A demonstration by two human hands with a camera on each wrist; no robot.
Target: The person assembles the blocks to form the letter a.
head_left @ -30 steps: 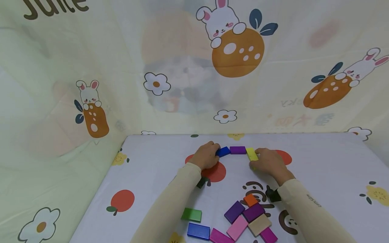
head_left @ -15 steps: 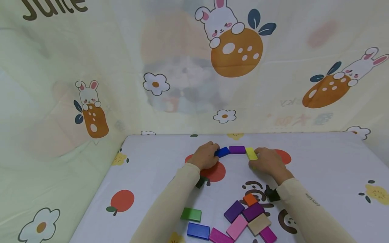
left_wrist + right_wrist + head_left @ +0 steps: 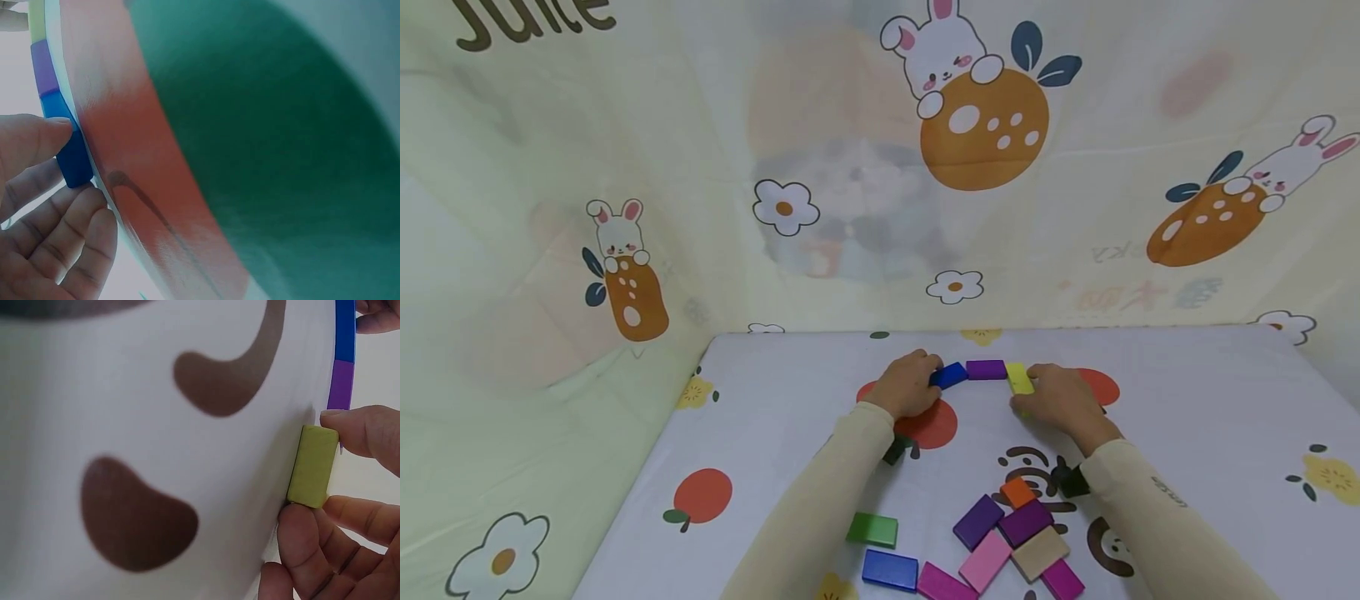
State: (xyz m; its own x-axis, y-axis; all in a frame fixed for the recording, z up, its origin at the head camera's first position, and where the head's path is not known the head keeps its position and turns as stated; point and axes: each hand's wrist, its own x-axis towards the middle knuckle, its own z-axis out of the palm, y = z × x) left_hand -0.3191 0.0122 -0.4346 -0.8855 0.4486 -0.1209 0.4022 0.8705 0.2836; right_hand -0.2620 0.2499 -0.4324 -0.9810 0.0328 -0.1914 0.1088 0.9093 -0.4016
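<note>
At the far part of the table, a blue block [image 3: 951,375], a purple block [image 3: 986,369] and a yellow block [image 3: 1018,377] form a bent row, end to end. My left hand [image 3: 910,385] pinches the blue block at the row's left end; the left wrist view shows the thumb across its side and fingers around its outer end. On the right, my right hand [image 3: 1062,398] holds the yellow block, which stands angled toward me. In the right wrist view, the thumb sits at the yellow block's end near the purple block [image 3: 340,384], with fingers at the other end.
Nearer to me lie several loose blocks, among them a green block [image 3: 873,530], another blue block [image 3: 890,570], a pink block [image 3: 986,562], a tan block [image 3: 1041,554] and an orange block [image 3: 1018,492]. A printed cloth [image 3: 790,433] covers the table; a patterned curtain [image 3: 850,292] rises behind.
My right hand and the yellow block have shifted very slightly left, toward the purple block. My left hand and the loose blocks stay put.
</note>
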